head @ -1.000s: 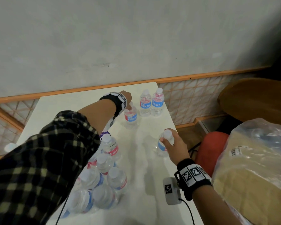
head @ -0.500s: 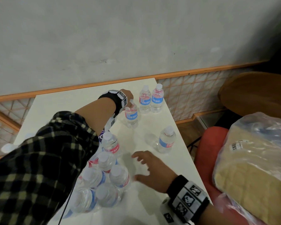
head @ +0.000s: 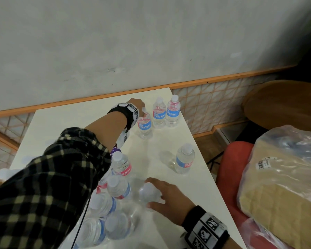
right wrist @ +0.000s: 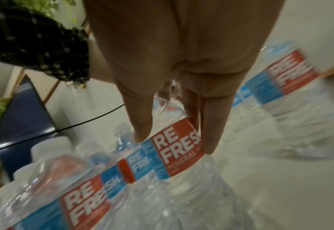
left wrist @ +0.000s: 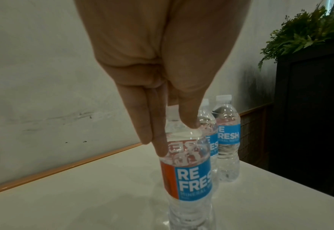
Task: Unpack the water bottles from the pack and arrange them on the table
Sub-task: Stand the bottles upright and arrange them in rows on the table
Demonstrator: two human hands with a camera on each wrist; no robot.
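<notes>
A white worktop [head: 75,123] stands against a pale grey plastered wall [head: 115,42], with an orange wooden rail [head: 223,76] running along the wall at worktop height and a lattice panel [head: 210,105] below it to the right. The surface is smooth and slightly glossy, showing soft reflections of the bottles.

The left hand [head: 136,105] reaches to the far side of the worktop and pinches the neck of an upright water bottle [head: 144,125] between thumb and straight fingers [left wrist: 156,140]; the bottle stands on the surface, just beside two more upright bottles [head: 166,112] set close together near the far right corner. A single bottle [head: 184,159] stands alone near the right edge, well apart from that row.

At the near left, the remaining pack of bottles [head: 106,212] sits in clear wrapping, partly hidden under the plaid sleeve [head: 43,186]. The right hand [head: 166,196] rests over the top of the pack's rightmost bottle [head: 148,194], fingers spread narrowly around its shoulder; the right wrist view shows thumb and fingertips [right wrist: 211,140] touching its red and blue label on either side.

Right of the worktop are a red seat [head: 232,168], a clear plastic bag holding something tan and quilted [head: 276,194], and a round brown wooden top [head: 285,101]. The left wrist view shows a dark cabinet [left wrist: 309,109] with green foliage [left wrist: 304,31] on top, beyond the worktop's corner.
</notes>
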